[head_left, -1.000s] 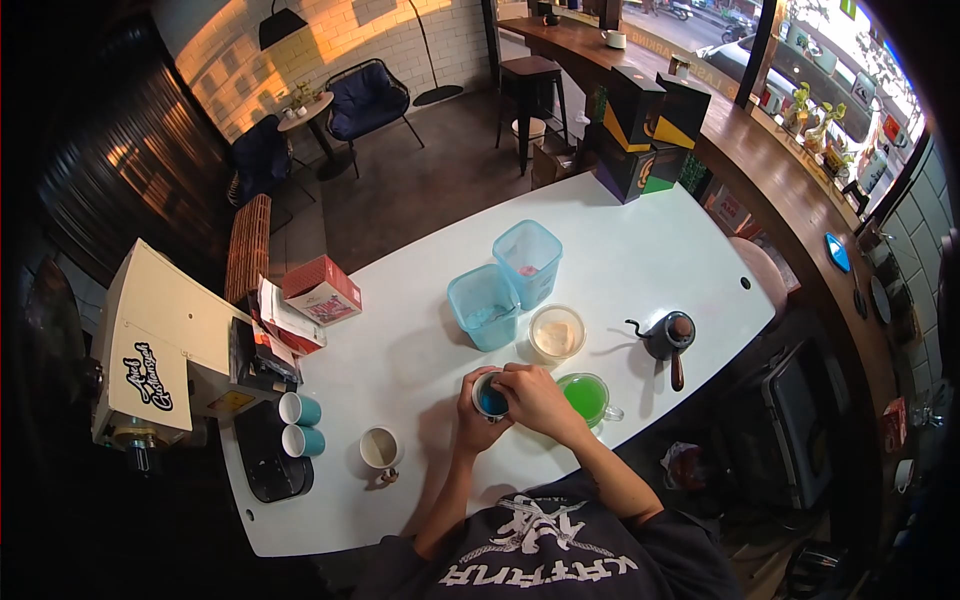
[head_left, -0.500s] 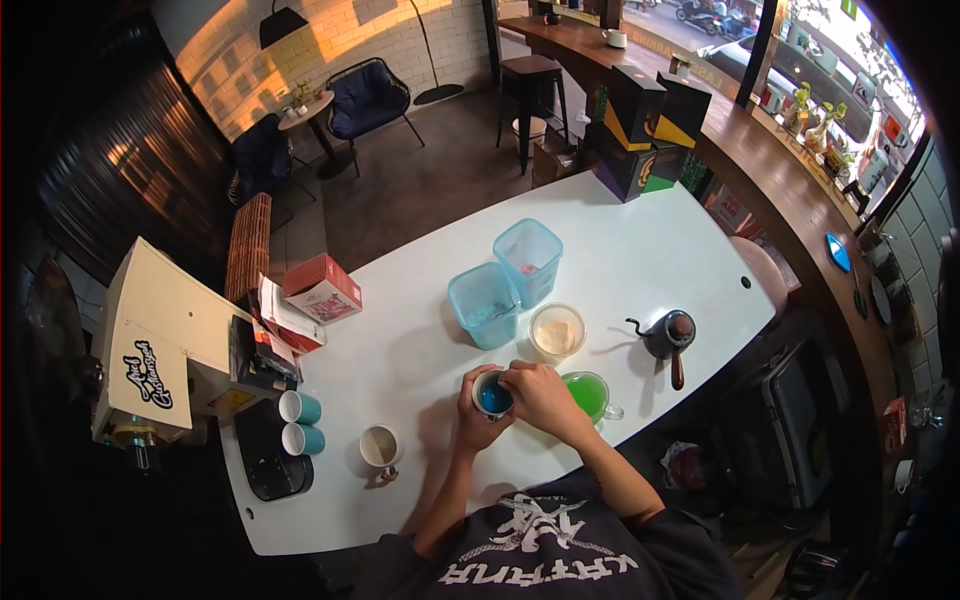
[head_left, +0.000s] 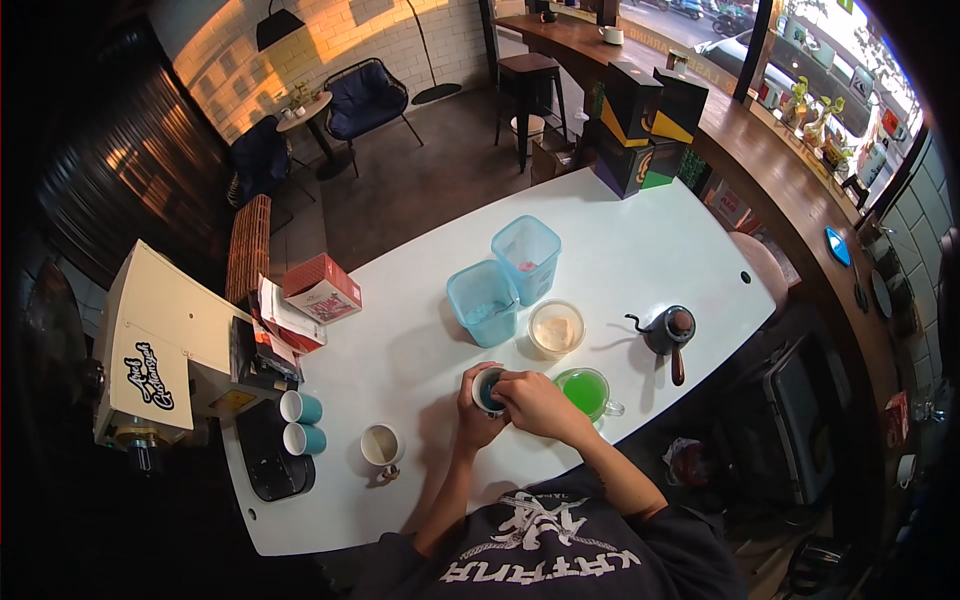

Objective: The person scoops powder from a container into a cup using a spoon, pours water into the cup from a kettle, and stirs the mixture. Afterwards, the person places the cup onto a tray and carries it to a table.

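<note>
My left hand (head_left: 474, 418) is wrapped around a small cup (head_left: 487, 390) that looks dark blue-green inside. Over its right rim, my right hand (head_left: 535, 402) has its fingers pinched and dipped into the opening; whatever they hold is hidden. Just right of that hand stands a clear glass cup of green liquid (head_left: 584, 390) with its handle to the right. A round tub with pale contents (head_left: 556, 328) sits beyond my hands. Behind it are two light-blue plastic containers (head_left: 482, 302), (head_left: 527, 255). A white mug (head_left: 381, 446) with a pale inside stands to the left.
A dark gooseneck kettle (head_left: 668, 332) stands on the white table (head_left: 420, 290) at right. Two teal paper cups (head_left: 303, 438) lie on a black tray (head_left: 270, 470) beside a cream machine (head_left: 150, 340). Red boxes (head_left: 322, 288) and stacked black boxes (head_left: 640, 130) stand farther back.
My right-hand fingers have shifted slightly left and deeper over the cup, and its blue inside shows darker. The view has moved a little; the other things stay in place.
</note>
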`<state>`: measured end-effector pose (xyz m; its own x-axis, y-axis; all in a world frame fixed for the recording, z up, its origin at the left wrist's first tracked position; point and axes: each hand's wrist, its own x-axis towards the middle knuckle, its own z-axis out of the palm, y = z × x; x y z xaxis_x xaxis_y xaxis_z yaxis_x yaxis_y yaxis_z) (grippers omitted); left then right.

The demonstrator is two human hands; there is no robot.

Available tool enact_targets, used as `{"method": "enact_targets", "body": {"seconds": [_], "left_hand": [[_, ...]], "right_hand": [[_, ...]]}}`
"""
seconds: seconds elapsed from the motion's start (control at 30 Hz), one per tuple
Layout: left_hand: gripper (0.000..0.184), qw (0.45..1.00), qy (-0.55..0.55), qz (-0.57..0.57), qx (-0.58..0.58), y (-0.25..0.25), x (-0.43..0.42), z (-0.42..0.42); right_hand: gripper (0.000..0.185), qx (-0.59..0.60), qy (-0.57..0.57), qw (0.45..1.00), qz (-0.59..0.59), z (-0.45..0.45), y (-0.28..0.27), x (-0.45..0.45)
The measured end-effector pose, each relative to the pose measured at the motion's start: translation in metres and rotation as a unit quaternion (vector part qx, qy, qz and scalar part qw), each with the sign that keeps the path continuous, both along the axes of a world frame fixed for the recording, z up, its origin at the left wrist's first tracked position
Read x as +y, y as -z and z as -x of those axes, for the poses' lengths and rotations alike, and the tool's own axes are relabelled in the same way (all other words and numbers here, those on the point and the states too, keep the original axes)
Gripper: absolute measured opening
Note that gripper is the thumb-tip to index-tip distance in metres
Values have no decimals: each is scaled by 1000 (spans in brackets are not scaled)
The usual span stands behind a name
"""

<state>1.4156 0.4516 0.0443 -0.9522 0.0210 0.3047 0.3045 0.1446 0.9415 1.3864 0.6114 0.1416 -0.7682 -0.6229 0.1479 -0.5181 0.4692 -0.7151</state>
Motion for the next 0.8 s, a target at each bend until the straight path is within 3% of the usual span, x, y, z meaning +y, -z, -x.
{"method": "enact_targets", "body": {"seconds": [0.43, 0.63, 0.7, 0.8], "left_hand": [[79, 999, -26, -17, -26, 3, 1, -1], [80, 1000, -16, -8, 9, 0, 2, 1], [79, 1000, -16, -9, 5, -1, 2, 0], [77, 1000, -11, -9, 1, -2, 2, -1]], "right_hand": [[14, -4, 96, 993, 71, 14, 10, -5], [14, 21, 36, 996, 83, 4, 16, -10], [17, -11, -9, 1000, 12, 3, 13, -7], [17, -1, -26, 1000, -3, 2, 7, -1]]}}
